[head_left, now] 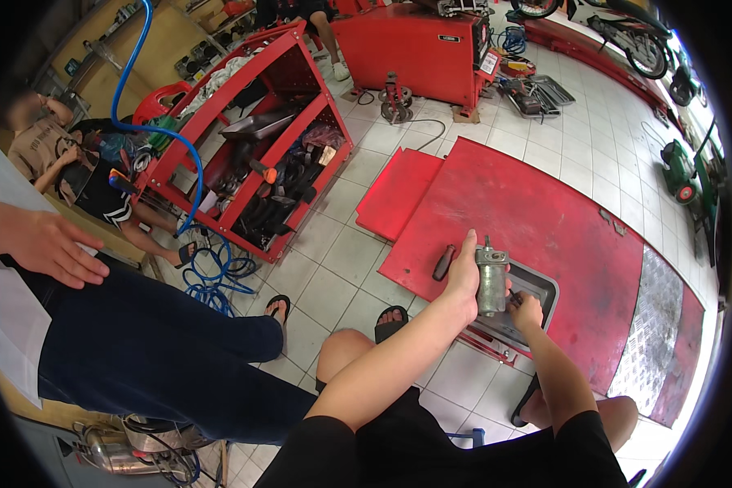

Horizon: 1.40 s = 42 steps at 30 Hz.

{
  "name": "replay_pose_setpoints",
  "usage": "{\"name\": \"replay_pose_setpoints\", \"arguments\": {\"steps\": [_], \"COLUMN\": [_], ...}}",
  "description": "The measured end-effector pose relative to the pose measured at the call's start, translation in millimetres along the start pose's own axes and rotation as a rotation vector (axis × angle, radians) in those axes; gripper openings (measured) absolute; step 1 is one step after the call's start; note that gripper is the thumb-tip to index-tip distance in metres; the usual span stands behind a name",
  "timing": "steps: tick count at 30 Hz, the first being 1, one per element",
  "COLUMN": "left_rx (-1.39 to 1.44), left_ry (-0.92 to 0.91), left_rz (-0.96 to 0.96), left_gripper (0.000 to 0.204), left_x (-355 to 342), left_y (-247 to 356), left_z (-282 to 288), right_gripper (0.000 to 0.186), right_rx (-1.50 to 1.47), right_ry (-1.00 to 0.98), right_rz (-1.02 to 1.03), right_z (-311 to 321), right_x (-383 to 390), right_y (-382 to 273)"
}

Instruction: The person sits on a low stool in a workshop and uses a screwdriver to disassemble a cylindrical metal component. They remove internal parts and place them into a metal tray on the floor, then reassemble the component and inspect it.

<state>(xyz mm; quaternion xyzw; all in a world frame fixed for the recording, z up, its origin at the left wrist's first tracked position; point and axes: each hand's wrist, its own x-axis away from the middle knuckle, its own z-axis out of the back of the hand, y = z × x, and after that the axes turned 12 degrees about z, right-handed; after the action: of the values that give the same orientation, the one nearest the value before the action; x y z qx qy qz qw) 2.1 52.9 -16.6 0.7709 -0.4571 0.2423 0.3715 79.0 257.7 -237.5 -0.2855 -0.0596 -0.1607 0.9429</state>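
My left hand point(464, 281) is closed round a grey metal starter motor point(491, 285), held upright with its thin shaft pointing away from me. Close beside the motor's lower right side is my right hand point(527, 311), its fingers pinched together on something small and dark that I cannot make out. Beneath both hands lies a shallow metal tray point(545, 285), partly hidden by them. A screwdriver with a dark handle point(443, 263) rests on the red lift platform point(537, 203), left of my left hand.
A person in dark trousers point(154, 350) stands close at my left, one hand point(61, 248) hanging open. Beyond is a red tool cart point(301, 106) full of parts. A blue hose point(195, 167) hangs down to the floor. Another person point(41, 146) sits far left.
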Motion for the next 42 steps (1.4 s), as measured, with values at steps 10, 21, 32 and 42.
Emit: {"name": "replay_pose_setpoints", "arguments": {"steps": [10,21,32,42], "left_rx": [0.043,0.022,0.012,-0.023], "left_ry": [-0.061,-0.023,0.003,0.031], "left_rz": [0.027,-0.007,-0.007,0.034], "left_gripper": [0.071,0.069,0.068,0.067], "left_x": [-8.1,-0.7,-0.8,-4.2], "left_y": [3.3,5.2,7.1,-1.7], "left_z": [7.5,3.9,3.3,1.3], "right_gripper": [0.027,0.022,0.019,0.023], "right_rx": [0.113,0.020,-0.018,-0.945], "right_ry": [-0.077,-0.051,-0.075,-0.259], "right_rz": [-0.080,-0.188,-0.044,-0.203], "right_z": [-1.1,-5.9,-18.6,107.4], "right_x": [-7.2,-12.6,-20.5,10.9], "right_y": [-8.3,-9.4,5.5,1.5]}}
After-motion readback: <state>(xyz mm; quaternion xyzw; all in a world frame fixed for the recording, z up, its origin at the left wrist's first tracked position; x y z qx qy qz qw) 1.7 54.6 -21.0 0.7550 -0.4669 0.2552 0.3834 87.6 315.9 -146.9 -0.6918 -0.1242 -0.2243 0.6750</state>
